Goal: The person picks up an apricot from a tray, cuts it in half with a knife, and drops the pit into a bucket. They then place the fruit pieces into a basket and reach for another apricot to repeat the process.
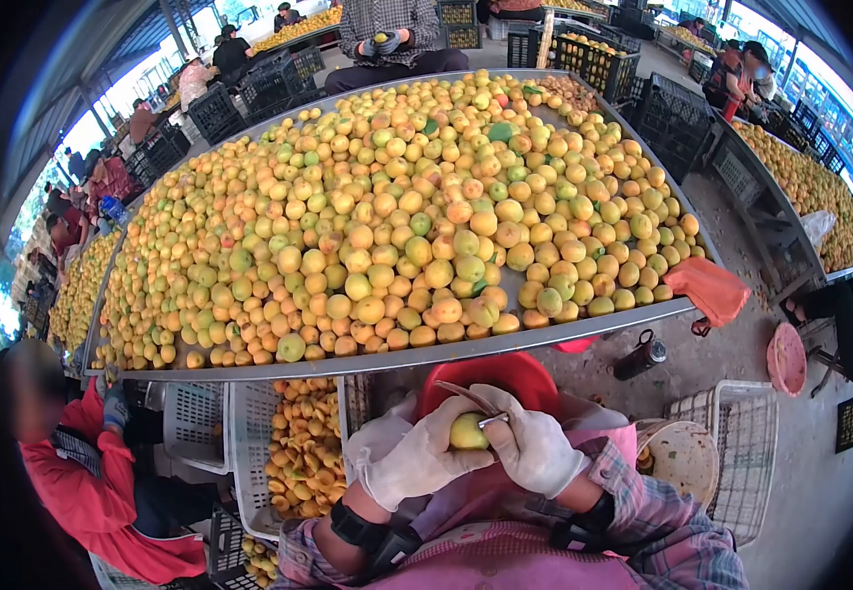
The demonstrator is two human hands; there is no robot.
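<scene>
Cupping a yellow-green fruit [468, 431], the gloved left hand [415, 460] curls its fingers under and around it. The right hand [535, 447] presses in from the opposite side, its fingers pinching a small knife [466, 397] whose blade lies across the fruit's top. Just past the fingertips sits a red basin [505, 372]. Left of the fingers, a white crate [249, 438] holds cut fruit. Beyond, a metal table [584, 324] is heaped with fruit, with another person [387, 34] seated at its far edge.
</scene>
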